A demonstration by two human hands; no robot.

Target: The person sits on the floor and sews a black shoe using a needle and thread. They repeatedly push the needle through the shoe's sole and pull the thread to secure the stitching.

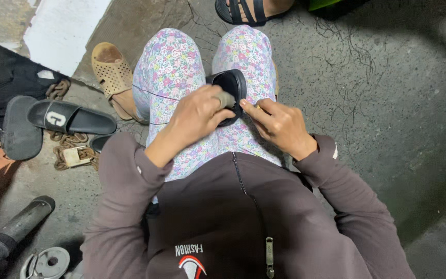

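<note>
Black rubber sandal (232, 85) sits on the floral-trousered lap (176, 67), between both hands. Left hand (197, 116) curls shut around a small grey block (226, 99) pressed against the sandal. Right hand (280, 124) pinches the sandal's edge, fingers narrow. Black slide (70, 118) lies on the floor (398, 103) at left.

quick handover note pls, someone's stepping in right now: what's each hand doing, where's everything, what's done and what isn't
Left hand: closed around a small greyish piece, pressing it against the black shoe on the lap.
Right hand: fingertips pinch the shoe's edge, steadying it.
Shoe lies between the knees on the floral trousers.
On the floor to the left: a black slide sandal, a tan perforated shoe, a chain with a padlock.
Done: shoe is in hand and the piece is on it. How far the work on it has gone cannot be told; the other footwear lies untouched.
</note>
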